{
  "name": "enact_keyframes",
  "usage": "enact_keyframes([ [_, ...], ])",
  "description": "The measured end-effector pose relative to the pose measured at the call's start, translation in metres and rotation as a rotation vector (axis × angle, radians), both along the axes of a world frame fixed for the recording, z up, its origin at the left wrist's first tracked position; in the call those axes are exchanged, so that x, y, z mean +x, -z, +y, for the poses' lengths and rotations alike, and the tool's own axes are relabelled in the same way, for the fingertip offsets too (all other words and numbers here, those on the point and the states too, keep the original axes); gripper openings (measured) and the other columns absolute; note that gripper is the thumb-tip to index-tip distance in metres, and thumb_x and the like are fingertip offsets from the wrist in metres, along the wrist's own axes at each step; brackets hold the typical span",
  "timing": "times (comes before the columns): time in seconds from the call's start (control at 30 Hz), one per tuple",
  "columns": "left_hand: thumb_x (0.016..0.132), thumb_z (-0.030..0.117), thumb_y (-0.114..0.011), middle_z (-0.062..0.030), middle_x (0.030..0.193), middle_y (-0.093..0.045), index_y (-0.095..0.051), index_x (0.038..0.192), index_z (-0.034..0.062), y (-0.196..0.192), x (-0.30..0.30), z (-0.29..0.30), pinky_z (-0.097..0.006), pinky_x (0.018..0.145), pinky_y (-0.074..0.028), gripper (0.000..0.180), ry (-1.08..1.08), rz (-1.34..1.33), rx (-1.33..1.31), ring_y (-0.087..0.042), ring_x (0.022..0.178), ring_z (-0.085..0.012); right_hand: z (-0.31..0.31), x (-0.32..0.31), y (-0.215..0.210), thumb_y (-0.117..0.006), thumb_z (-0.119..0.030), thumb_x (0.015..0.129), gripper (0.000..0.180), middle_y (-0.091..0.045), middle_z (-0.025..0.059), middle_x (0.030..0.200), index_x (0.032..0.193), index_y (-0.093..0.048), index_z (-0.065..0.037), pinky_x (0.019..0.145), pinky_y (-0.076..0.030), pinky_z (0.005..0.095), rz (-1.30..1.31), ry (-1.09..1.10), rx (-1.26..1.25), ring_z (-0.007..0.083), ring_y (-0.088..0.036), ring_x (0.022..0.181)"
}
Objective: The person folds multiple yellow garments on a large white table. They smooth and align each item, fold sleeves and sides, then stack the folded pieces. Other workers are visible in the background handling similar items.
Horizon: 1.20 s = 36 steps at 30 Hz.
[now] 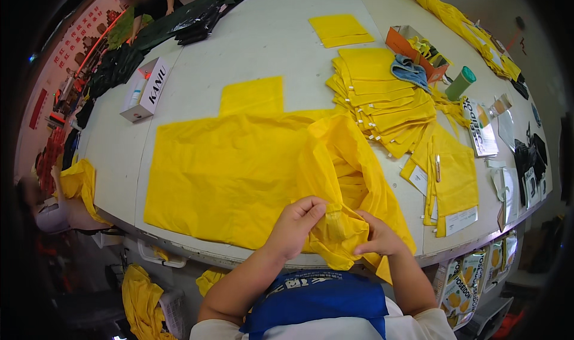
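Note:
A large yellow garment (227, 172) of thin, shiny cloth, like a raincoat, lies spread flat along the table's near edge. Its right end is gathered up into an open, hood-like fold. My left hand (294, 227) pinches the cloth at the left of this bunched part, thumb against fingers. On the other side, my right hand (381, 237) grips the same fabric; its fingertips are partly hidden behind the cloth. Some of the fabric hangs over the table edge toward my blue apron. Just beyond the garment rests a flat yellow folded piece (251, 96).
To the right lie a fanned stack of yellow pouches (382, 95), a blue cloth (409, 72), an orange box (439, 71), a green-lidded container (460, 84) and yellow pieces with papers (457, 172). A white box (146, 92) stands left. Another person (149, 2) is at the far left.

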<state>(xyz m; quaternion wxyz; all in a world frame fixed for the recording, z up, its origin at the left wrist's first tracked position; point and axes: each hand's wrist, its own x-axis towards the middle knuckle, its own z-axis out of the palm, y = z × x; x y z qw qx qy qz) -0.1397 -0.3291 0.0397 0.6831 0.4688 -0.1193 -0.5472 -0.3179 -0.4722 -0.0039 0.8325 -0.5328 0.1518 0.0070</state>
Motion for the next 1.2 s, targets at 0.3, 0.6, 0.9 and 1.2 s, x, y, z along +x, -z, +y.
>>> enact_keyframes([
  [0.3,0.073,0.002,-0.068,-0.0083,0.097,-0.057,-0.067,0.108,0.0139,0.010,-0.026,0.021,-0.034,0.075,-0.047,0.037,0.148,-1.568,-0.371,-0.056,0.085,-0.0231,0.035,0.078,0.016,-0.061,-0.009,0.079,0.013,-0.043,-0.0018,0.077,0.083,-0.048,-0.009,0.062,-0.037,0.0240,-0.072,0.819,-0.342,0.0102,-0.043,0.069],
  [0.6,0.076,-0.010,-0.060,-0.0166,0.118,-0.049,-0.061,0.112,0.0039,0.084,0.145,0.094,-0.035,0.094,-0.042,0.038,-0.388,-1.461,0.514,-0.050,0.111,-0.0341,0.052,-0.036,0.063,-0.073,-0.011,0.067,0.064,-0.030,0.0216,0.143,0.127,-0.052,-0.020,0.099,-0.033,0.0537,0.456,0.070,-1.731,0.0432,-0.035,0.124],
  [0.9,0.080,-0.007,-0.058,-0.0156,0.135,-0.034,-0.046,0.135,0.0044,0.109,0.246,0.081,-0.032,0.098,-0.042,0.057,-0.150,-1.276,0.579,-0.044,0.121,-0.0326,-0.169,-0.131,0.014,-0.065,-0.004,0.080,0.063,-0.047,0.0241,0.130,0.136,-0.037,-0.001,0.104,-0.035,0.0430,1.189,1.026,-1.916,0.0364,-0.044,0.122],
  [1.2,0.080,-0.010,-0.055,-0.0113,0.130,-0.038,-0.049,0.132,0.0054,0.127,0.285,0.058,-0.029,0.084,-0.049,0.055,-0.070,-1.315,0.412,-0.054,0.104,-0.0237,-0.138,0.182,0.101,-0.055,-0.017,0.090,0.039,-0.049,0.0131,0.134,0.128,-0.053,-0.014,0.106,-0.032,0.0462,0.182,0.198,-1.719,0.0342,-0.042,0.127],
])
